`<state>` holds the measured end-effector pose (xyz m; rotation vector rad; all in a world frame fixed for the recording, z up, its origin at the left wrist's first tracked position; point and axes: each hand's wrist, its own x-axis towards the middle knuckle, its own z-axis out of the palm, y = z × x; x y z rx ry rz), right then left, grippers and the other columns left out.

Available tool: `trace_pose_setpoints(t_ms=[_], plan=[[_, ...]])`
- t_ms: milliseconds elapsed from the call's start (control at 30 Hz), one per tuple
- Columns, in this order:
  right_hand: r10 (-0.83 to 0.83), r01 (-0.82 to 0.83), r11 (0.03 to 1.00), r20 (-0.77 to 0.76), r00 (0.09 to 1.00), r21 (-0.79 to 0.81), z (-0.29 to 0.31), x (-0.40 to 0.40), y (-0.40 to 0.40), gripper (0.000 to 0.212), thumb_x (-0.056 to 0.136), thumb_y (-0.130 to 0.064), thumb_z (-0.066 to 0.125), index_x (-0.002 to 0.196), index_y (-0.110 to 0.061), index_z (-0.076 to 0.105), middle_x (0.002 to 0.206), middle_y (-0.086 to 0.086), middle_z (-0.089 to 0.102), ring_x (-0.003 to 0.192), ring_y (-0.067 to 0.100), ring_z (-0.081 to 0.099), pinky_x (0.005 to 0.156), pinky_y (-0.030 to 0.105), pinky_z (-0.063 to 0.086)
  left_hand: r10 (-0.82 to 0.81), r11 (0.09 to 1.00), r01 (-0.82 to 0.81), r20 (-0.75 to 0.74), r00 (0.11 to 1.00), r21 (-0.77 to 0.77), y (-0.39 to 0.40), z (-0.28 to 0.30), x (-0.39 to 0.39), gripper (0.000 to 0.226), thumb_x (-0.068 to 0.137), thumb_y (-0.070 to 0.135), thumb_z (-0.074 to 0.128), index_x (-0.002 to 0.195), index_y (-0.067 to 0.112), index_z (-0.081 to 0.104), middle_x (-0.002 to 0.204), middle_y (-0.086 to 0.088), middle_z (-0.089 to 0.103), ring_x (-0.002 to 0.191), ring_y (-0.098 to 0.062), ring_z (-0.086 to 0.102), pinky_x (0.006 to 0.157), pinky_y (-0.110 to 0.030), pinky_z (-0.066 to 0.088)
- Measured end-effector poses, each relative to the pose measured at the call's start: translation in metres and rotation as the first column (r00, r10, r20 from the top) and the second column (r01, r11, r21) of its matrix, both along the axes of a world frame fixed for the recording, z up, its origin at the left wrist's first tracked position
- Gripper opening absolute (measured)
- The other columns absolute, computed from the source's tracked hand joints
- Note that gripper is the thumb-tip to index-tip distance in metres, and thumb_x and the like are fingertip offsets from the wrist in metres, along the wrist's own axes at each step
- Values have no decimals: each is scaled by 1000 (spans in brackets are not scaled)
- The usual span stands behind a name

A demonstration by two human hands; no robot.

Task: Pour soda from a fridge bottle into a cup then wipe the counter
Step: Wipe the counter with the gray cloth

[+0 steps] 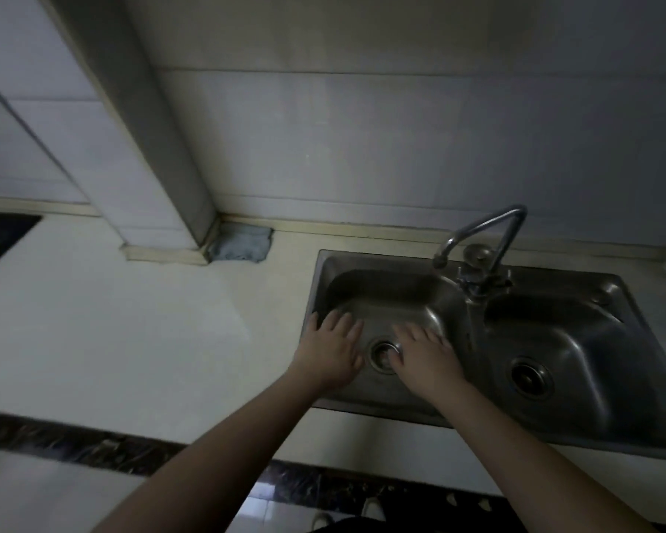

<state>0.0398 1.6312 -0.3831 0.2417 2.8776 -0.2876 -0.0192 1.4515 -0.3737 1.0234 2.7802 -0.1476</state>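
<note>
Over left sink basin (381,286): left hand (329,350) and right hand (423,357) spread flat, empty. Grey cloth (241,243) lies on desk (112,321), back-left, nearer left hand. Bottle, cup unseen.

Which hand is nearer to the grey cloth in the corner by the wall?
Left. The left hand is over the basin's left side, nearer the grey cloth; the right hand is farther right.
</note>
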Motion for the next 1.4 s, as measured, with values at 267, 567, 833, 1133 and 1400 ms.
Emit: trace_pose_setpoints(t_ms=[267,567,833,1133,1400], plan=[[206,-205,977,11,979,-63,-3,-27,-55,58,98,-46,30,151,-26,19,157,4,24,142,25,23,114,42,21,244,970,-244,3,970,12,-64,1,12,57,100,49,24,149,20,29,155,-7,32,145,-29,24,116,-50,20],[338,-338,941,-25,941,7,-2,-40,-155,56,99,-40,30,150,-21,21,155,6,26,140,26,24,114,42,21,375,927,-375,5,927,9,-158,-2,16,59,100,48,27,152,19,24,160,-4,25,147,-23,20,117,-47,18],[332,-330,943,-53,942,40,-2,-50,-293,60,100,-42,30,153,-22,12,160,7,11,147,24,8,118,38,5,373,926,-371,-30,927,67,-282,-6,6,63,98,47,23,156,21,15,162,-4,17,149,-24,14,118,-48,13],[277,-277,961,-74,958,13,2,-62,-390,60,99,-43,32,153,-24,14,160,3,13,146,23,10,117,37,8,386,921,-385,-9,922,62,-397,-10,2,64,100,51,24,156,23,11,164,-2,10,150,-24,7,119,-48,9],[293,-287,954,-77,953,81,-4,-67,-405,61,99,-43,32,153,-23,13,160,5,12,146,24,10,118,38,8,330,943,-329,-9,944,43,-410,-9,-21,65,100,51,21,157,25,5,164,0,3,151,-23,2,120,-46,8]])
